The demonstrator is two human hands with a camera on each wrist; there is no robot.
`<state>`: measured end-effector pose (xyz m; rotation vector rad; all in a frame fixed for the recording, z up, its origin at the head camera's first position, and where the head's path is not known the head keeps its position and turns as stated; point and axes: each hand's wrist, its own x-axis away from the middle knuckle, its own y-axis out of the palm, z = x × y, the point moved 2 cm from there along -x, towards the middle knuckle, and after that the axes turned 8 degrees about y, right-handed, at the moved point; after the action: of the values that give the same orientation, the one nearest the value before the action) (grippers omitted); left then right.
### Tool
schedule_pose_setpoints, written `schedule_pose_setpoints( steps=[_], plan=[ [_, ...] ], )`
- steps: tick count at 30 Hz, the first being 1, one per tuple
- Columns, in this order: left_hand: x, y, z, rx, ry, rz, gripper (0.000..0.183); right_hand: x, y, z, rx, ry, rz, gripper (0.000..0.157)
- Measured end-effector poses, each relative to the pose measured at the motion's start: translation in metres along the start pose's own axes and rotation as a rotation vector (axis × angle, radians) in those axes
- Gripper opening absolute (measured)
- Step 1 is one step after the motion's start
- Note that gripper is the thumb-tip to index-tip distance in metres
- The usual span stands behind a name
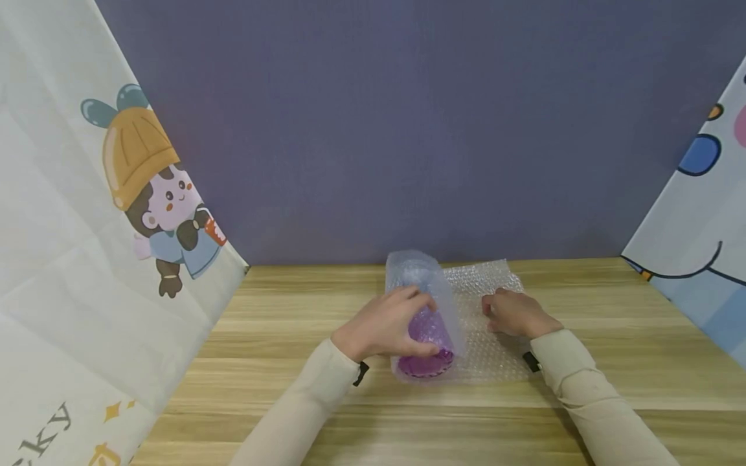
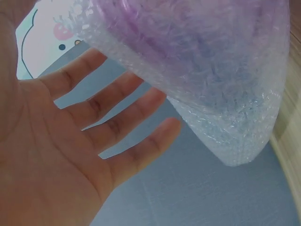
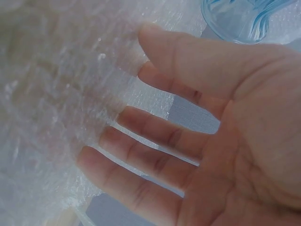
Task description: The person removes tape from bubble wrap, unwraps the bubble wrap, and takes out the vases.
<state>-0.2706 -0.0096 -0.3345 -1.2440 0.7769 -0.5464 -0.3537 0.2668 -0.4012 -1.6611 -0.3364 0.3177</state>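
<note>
A purple, clear cup-like vessel [image 1: 428, 366] with a scalloped rim lies on its side, its opening toward me, inside bubble wrap [image 1: 478, 359]. My left hand [image 1: 384, 323] grips the wrapped vessel, with the thumb by the rim and the fingers over the top. In the left wrist view, fingertips touch the wrapped vessel [image 2: 207, 52]; the thumb tip is hidden. On the right part of the wrap, my right hand [image 1: 515, 314] rests bent fingertips. The right wrist view shows those fingers [image 3: 141, 160] against the wrap, plus a round, blue-tinted clear edge [image 3: 230, 35].
All this lies on a wood-grain table [image 1: 280, 310] near its back edge. A plain grey-blue panel [image 1: 373, 129] rises behind. White printed cloths stand at the left [image 1: 52, 213] and the right [image 1: 728, 226].
</note>
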Motion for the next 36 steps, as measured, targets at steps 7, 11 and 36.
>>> schedule_pose_setpoints(
  steps=[7,11,36],
  plan=[
    [0.0,-0.001,-0.003,0.01,-0.02,0.029,0.058,0.002,0.0,0.001,-0.007,-0.001,0.002,0.019],
    [0.001,-0.003,-0.006,0.02,-0.004,0.05,0.057,0.003,-0.002,-0.001,-0.009,0.0,0.008,0.019],
    [0.008,-0.023,-0.024,-0.039,-0.07,0.164,0.047,0.001,-0.002,0.002,-0.017,0.005,0.002,0.021]
  ],
)
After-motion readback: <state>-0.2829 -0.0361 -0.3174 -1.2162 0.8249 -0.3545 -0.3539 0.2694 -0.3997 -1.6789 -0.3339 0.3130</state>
